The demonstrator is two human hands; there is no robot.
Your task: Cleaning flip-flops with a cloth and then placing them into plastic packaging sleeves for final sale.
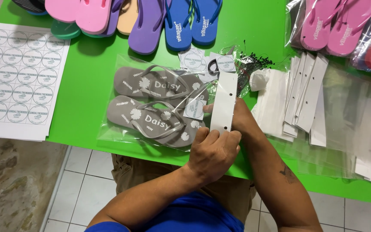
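At the bag's open end, the left hand [213, 150] pinches the upright white card strip [224, 103] by its bottom, while the right hand [237, 116], mostly hidden, seems to grip behind it

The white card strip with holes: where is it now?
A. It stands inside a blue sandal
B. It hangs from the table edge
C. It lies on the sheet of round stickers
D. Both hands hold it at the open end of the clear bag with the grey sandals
D: the left hand and right hand hold the white card strip against the end of the clear bag containing the grey sandals.
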